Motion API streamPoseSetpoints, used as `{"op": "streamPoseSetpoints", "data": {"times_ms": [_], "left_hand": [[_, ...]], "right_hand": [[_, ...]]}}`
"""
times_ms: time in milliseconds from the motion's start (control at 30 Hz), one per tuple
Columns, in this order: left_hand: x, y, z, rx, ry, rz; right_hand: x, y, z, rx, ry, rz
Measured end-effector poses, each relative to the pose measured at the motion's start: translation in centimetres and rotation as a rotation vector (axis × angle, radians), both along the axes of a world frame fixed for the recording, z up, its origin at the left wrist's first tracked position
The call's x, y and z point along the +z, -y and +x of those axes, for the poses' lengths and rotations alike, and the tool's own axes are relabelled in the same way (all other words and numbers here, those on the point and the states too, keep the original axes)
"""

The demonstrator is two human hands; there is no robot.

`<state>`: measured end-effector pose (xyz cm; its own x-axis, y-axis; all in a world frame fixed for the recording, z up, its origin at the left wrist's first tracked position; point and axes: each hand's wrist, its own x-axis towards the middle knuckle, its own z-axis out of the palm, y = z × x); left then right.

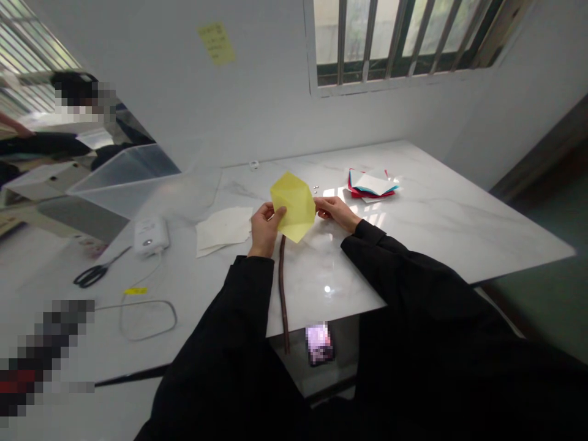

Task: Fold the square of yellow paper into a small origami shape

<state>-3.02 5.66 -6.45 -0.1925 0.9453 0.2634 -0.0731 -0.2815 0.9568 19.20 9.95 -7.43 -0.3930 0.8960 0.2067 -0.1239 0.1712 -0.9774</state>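
Note:
Raised above the white marbled table is a sheet of yellow paper (294, 205), pointed at top and bottom with faint creases on it. My left hand (266, 228) pinches its left side, thumb in front and fingers behind. At the right edge, my right hand (337, 212) is closed, its fingertips pressed on the paper. A stack of off-white paper sheets (225, 229) lies just left of my left hand. Red, blue and white folded papers (372, 185) are piled beyond my right hand. Below the yellow paper, a long brown strip (283, 294) runs over the table's front edge.
On the left are black scissors (94, 274), a white power adapter (150, 236) with a looped cable (149, 337), and a clear plastic divider (128, 177). A phone (320, 343) shows below the table edge (340, 320). Another person (78, 122) is at the far left.

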Motion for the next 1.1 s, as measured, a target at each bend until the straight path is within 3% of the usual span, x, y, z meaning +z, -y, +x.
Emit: {"op": "streamPoseSetpoints", "data": {"times_ms": [267,667,900,1100], "left_hand": [[0.8,0.9,0.8,-0.031,-0.144,0.034],[0.6,1.0,0.7,-0.11,-0.133,-0.051],[0.6,1.0,0.8,-0.088,-0.17,-0.066],[0.2,0.8,0.7,-0.095,-0.179,-0.053]], "right_hand": [[0.4,0.7,0.2,-0.038,0.131,0.052],[-0.5,0.0,0.1,-0.094,0.052,0.011],[-0.2,0.2,-0.2,0.099,0.054,-0.056],[-0.3,0.1,-0.2,0.071,0.065,-0.064]]}}
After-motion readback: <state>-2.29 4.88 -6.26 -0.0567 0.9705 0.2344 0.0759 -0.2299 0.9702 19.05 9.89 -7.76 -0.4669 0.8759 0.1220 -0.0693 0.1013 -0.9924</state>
